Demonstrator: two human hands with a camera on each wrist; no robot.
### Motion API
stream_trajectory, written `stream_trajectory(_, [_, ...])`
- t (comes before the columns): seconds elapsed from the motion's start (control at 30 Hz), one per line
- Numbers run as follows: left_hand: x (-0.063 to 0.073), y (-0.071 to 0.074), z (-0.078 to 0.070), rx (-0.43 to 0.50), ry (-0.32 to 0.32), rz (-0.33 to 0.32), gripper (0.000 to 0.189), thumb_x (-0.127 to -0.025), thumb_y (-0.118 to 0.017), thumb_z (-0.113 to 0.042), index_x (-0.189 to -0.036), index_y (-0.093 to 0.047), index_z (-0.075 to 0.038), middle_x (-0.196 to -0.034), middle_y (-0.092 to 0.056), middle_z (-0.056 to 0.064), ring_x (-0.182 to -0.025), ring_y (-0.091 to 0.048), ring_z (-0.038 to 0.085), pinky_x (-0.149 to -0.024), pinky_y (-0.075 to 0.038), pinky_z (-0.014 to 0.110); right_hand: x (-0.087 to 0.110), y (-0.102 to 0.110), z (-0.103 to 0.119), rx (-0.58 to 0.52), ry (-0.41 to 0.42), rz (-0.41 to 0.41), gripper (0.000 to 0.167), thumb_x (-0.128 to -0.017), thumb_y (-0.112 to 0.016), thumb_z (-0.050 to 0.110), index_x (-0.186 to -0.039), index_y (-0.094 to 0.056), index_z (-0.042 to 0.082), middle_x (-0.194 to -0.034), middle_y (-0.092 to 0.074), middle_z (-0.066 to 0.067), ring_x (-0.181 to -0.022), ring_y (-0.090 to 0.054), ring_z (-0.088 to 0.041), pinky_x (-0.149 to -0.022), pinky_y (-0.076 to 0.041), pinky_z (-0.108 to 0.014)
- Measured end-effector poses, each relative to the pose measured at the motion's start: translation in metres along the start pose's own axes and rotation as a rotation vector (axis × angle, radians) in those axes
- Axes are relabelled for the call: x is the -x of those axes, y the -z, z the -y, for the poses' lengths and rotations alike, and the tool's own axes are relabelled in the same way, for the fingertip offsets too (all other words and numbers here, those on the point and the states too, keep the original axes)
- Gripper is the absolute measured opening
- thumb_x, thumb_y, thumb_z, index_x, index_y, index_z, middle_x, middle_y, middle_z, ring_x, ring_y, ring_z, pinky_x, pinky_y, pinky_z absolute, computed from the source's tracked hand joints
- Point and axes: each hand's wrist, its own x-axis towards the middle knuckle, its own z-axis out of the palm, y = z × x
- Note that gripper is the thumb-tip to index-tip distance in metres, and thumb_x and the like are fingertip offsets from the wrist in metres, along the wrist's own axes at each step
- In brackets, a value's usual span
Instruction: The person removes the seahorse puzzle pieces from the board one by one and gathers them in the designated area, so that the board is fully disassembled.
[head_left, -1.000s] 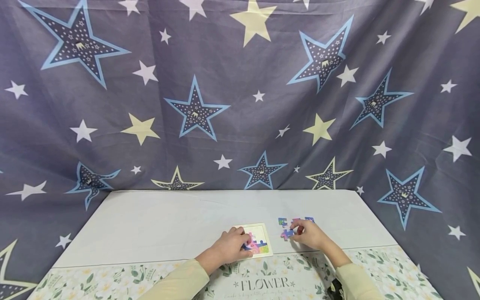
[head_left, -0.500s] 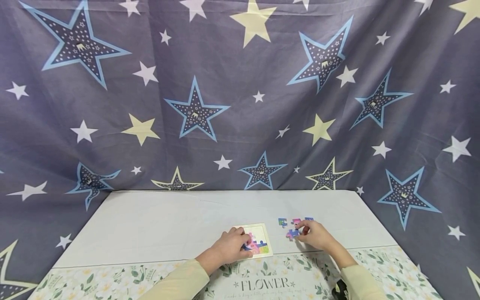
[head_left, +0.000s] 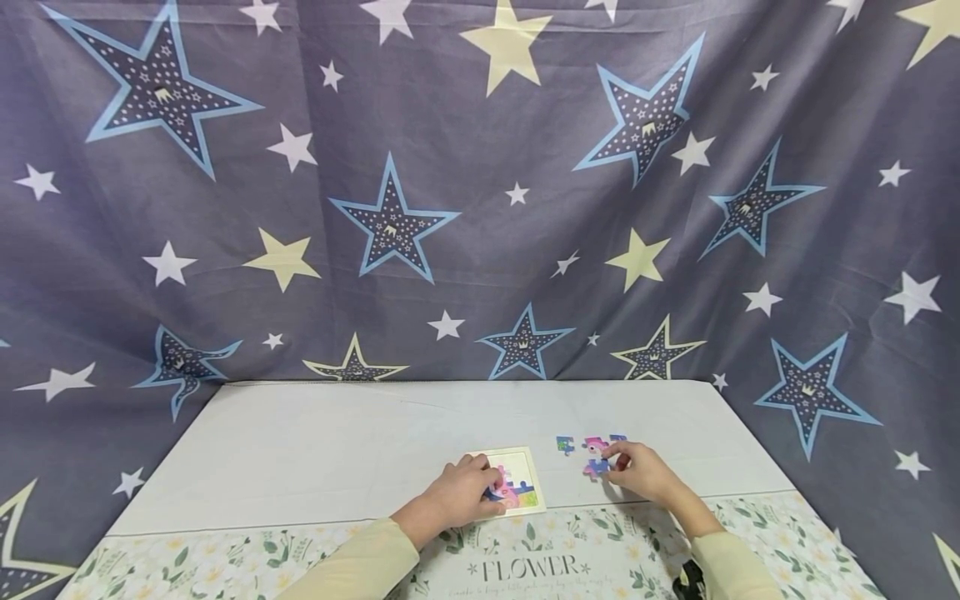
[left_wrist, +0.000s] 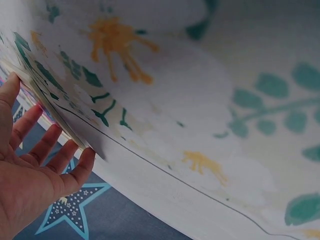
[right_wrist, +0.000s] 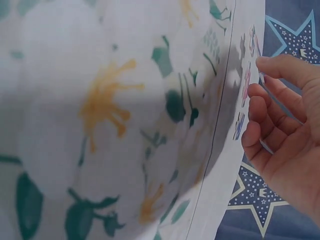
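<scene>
Seems to be at the step of picking the blue-pink piece (head_left: 597,469) off the bench (head_left: 337,450). Pinches it by the 3 o'clock edge in the right hand (head_left: 643,477), with a narrow grip of thumb and fingertips; cannot tell whether raised or touching the bench. Holds the tray (head_left: 519,461) in the left hand (head_left: 459,492), with thumb on the near edge and fingers bent over the 9 o'clock end. Would next call for freeing the blue-pink piece from the others, turning it to suit and carrying it towards 9 o'clock, to the bare part at the tray's 1 o'clock, with the left hand steadying the tray. Has the blue-pink piece at 9 o'clock of the right hand, at the fingertips, with the pink piece (head_left: 596,447) close at 12, the green-blue piece (head_left: 565,445) near at 10 and the blue piece (head_left: 617,437) near at 1, partly hidden.
</scene>
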Motion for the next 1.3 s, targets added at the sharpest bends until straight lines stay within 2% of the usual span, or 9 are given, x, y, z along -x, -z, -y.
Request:
stream_trajectory(0.13, [0.000,0.001,0.000,0.006,-0.016,-0.001,0.042,-0.084,-0.062,-0.052,-0.113,-0.062,-0.022,-0.112,-0.055,0.001,-0.104,-0.049,0.018,-0.087,-0.045,0.046,0.002,0.003,0.000,-0.006,-0.028,-0.004,0.027,-0.079,-0.071,0.008,-0.104,-0.064,0.003,-0.076,-0.054,-0.004,-0.066,-0.044,-0.015,-0.054,-0.037,-0.025])
stream_trajectory(0.37, [0.000,0.001,0.001,-0.003,-0.014,-0.001,0.043,-0.084,-0.062,-0.052,-0.115,-0.062,-0.021,-0.113,-0.055,0.002,-0.106,-0.050,0.020,-0.088,-0.045,0.048,0.004,0.010,-0.005,-0.010,-0.002,-0.014,0.026,-0.079,-0.069,0.009,-0.104,-0.064,0.001,-0.076,-0.055,-0.005,-0.064,-0.045,-0.014,-0.053,-0.037,-0.025])
stream_trajectory(0.6, [-0.001,0.000,0.001,-0.005,-0.011,-0.003,0.041,-0.084,-0.062,-0.052,-0.112,-0.062,-0.022,-0.112,-0.055,0.001,-0.106,-0.050,0.019,-0.087,-0.045,0.047,0.006,0.017,-0.013,-0.040,0.101,-0.039,0.030,-0.078,-0.069,0.014,-0.103,-0.063,-0.003,-0.071,-0.054,-0.003,-0.059,-0.044,-0.011,-0.049,-0.037,-0.025])
stream_trajectory(0.7, [-0.001,-0.001,0.001,-0.006,-0.008,-0.003,0.041,-0.084,-0.062,-0.053,-0.112,-0.062,-0.023,-0.112,-0.055,0.001,-0.105,-0.050,0.018,-0.088,-0.045,0.047,0.007,0.018,-0.014,-0.038,0.078,-0.041,0.031,-0.078,-0.070,0.013,-0.104,-0.063,-0.003,-0.071,-0.055,-0.004,-0.060,-0.044,-0.011,-0.050,-0.038,-0.024])
stream_trajectory(0.83, [-0.002,-0.001,0.002,0.001,-0.004,0.002,0.040,-0.083,-0.062,-0.053,-0.110,-0.062,-0.023,-0.112,-0.055,0.000,-0.104,-0.049,0.017,-0.088,-0.045,0.046,0.008,0.018,-0.013,-0.025,-0.003,-0.037,0.031,-0.079,-0.070,0.012,-0.106,-0.063,-0.002,-0.074,-0.055,-0.005,-0.061,-0.044,-0.012,-0.051,-0.038,-0.023])
stream_trajectory(1.3, [-0.002,-0.001,0.001,0.009,-0.004,0.004,0.039,-0.084,-0.062,-0.053,-0.110,-0.062,-0.023,-0.111,-0.054,0.000,-0.104,-0.049,0.018,-0.087,-0.045,0.046,0.009,0.019,-0.027,-0.024,-0.080,-0.049,0.033,-0.080,-0.067,0.007,-0.111,-0.061,-0.003,-0.075,-0.054,-0.006,-0.063,-0.045,-0.016,-0.050,-0.037,-0.025])
